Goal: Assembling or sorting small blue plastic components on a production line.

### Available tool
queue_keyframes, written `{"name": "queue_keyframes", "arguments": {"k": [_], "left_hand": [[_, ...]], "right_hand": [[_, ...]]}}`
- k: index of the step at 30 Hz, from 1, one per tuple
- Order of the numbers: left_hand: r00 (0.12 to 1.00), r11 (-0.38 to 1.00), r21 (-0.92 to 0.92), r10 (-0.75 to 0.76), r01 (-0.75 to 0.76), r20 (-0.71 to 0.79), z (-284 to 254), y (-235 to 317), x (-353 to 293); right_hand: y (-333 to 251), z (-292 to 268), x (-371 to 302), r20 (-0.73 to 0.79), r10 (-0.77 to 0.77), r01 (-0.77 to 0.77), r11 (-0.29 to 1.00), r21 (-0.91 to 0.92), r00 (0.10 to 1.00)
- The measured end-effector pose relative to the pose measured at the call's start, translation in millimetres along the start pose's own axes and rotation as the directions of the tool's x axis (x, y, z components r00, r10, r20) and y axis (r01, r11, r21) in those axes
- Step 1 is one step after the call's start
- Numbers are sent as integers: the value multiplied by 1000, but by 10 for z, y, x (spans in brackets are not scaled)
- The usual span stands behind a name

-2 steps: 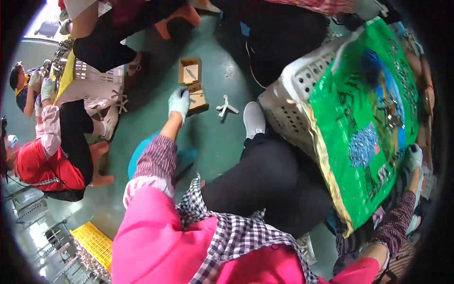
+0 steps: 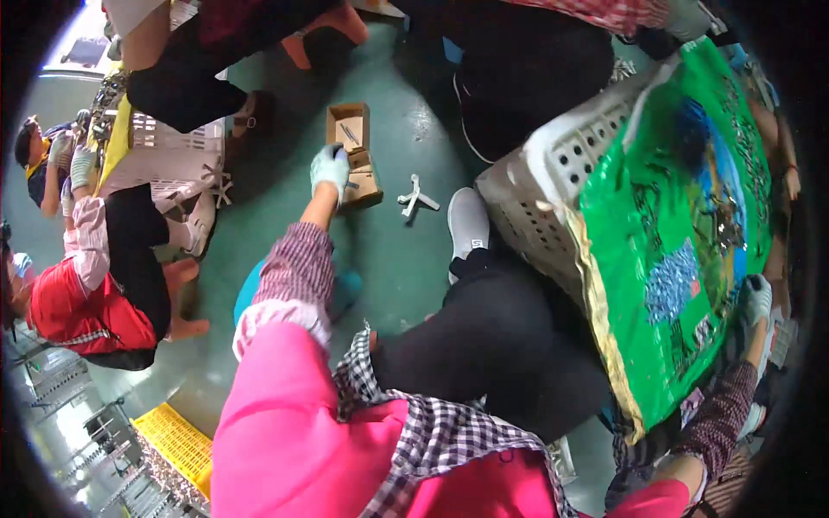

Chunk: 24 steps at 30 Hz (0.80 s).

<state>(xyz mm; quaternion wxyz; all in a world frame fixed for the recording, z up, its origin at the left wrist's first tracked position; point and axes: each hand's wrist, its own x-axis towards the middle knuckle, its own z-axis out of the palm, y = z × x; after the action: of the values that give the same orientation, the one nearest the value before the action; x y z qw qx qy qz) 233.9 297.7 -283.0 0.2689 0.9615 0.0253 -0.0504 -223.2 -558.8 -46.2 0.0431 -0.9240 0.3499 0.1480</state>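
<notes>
My left hand [image 2: 330, 167], in a pale glove with a dark patch near the fingertips, reaches over the floor to an open cardboard box [image 2: 365, 195]. Its fingers are bent and pressed together; what they hold, if anything, is hidden. A thin metal piece [image 2: 349, 134] lies in the box's far compartment. On my right, my gloved right hand [image 2: 756, 300] rests at the outer edge of a green printed plastic sack [image 2: 604, 250]. Its fingers are curled, and I cannot make out anything in them. The sack drapes over a white perforated crate [image 2: 516, 194].
A white branched piece [image 2: 418, 197] stands on the green floor near my grey shoe [image 2: 468, 224]. Behind my left arm is a blue round object [image 2: 250, 292]. Co-workers sit ahead and left, beside another white crate [image 2: 177, 142]. A yellow crate [image 2: 177, 442] stands at lower left.
My left hand has moved slightly farther forward, up against the box's side. My right hand has shifted slightly down with the view; the sack appears a little farther right.
</notes>
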Motion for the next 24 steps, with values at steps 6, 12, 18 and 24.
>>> {"name": "queue_keyframes", "arguments": {"k": [6,12,18,24], "left_hand": [[932,885,465,-138,-36,334,790,-57,1056],[796,699,630,-146,-338,588,1428,-648,1821],[781,836,444,-31,-322,624,1705,-1446,2062],[653,618,-232,-645,751,397,1453,-1137,1729]], "right_hand": [[-1303,-199,-981,-473,-154,-100,877,-469,868],[-2356,-125,-1656,-406,111,33,943,331,907],[-2873,-138,-1978,-403,37,65,969,236,914],[-3069,-235,-2128,-404,-57,135,976,168,913]]}}
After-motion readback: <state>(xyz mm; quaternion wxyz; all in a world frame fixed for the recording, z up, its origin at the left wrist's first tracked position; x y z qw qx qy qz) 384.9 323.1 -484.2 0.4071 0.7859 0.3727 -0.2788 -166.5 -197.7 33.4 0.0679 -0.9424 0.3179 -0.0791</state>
